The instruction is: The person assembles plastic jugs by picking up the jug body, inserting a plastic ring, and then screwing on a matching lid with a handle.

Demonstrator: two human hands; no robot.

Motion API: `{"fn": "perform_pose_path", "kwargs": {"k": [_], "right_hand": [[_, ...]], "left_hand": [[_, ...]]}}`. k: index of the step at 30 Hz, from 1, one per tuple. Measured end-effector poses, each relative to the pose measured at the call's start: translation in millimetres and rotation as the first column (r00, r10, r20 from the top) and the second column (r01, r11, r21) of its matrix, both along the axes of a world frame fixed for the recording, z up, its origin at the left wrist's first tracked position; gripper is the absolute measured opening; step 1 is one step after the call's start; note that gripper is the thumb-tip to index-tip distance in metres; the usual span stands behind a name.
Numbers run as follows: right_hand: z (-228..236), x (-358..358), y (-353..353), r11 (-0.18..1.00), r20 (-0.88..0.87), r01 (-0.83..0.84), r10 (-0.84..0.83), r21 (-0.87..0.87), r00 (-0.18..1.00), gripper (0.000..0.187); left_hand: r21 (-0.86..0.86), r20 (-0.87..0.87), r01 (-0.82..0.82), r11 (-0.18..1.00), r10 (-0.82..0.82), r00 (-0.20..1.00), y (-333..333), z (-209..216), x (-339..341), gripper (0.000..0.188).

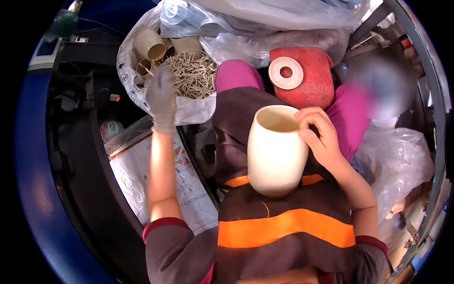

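My right hand [318, 132], bare, grips the rim of a large cream plastic pot [276, 154] with rounded sides. The pot stands upright on my lap, its open mouth upward. My left hand [162, 102], in a grey glove, reaches over the near edge of a white sack [196, 109]. Motion smears its fingers, so whether they hold anything does not show. Beside them in the sack lies a heap of short beige plastic scraps [194, 75]. Several cream pots, such as the tilted one [149, 43], lie behind the heap.
Beyond my lap, a flat cream ring [286, 72] rests on a worn red padded object [314, 78]. Clear plastic bags [279, 40] bulge at the back, and another bag [397, 165] lies at the right. A dark blue machine panel [35, 165] curves along the left.
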State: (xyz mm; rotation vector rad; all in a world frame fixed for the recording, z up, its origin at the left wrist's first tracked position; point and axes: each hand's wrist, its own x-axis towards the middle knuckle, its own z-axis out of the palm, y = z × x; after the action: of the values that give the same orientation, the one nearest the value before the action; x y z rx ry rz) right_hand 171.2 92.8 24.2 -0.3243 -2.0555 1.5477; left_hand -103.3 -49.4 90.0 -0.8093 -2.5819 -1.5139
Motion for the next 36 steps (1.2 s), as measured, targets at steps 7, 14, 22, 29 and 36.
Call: {"fn": "perform_pose_path", "kwargs": {"k": [7,14,22,29,36], "right_hand": [[6.3,16.1,23.0,0.966,0.103,0.255,-0.258,0.033,0.961,0.023],[-109.4,253.7,112.7,0.664,0.776,0.725,-0.355,-0.184,0.522,0.025],[-356.2,321.5,-13.6,0.694,0.963,0.691,0.016,-0.203,0.268,0.044],[-361.7,277.0,-33.2,0.746,0.972,0.666,-0.166,0.013,0.166,0.056],[-243.1,267.2,25.5,0.885,0.978,0.435,-0.203,0.167,0.037,0.052]], "left_hand": [[-0.312,0.518,0.797,0.518,-0.61,0.6,6.1,-30.5,69.2,0.037],[0.567,0.792,0.523,0.636,-0.596,-0.135,45.6,-81.8,77.8,0.047],[0.491,0.857,0.547,0.678,-0.49,-0.161,63.2,-76.9,90.6,0.051],[0.458,0.871,0.544,0.703,-0.478,-0.116,61.4,-79.0,87.8,0.041],[0.214,0.709,0.882,0.421,-0.687,0.156,63.8,-79.9,72.6,0.03]]}}
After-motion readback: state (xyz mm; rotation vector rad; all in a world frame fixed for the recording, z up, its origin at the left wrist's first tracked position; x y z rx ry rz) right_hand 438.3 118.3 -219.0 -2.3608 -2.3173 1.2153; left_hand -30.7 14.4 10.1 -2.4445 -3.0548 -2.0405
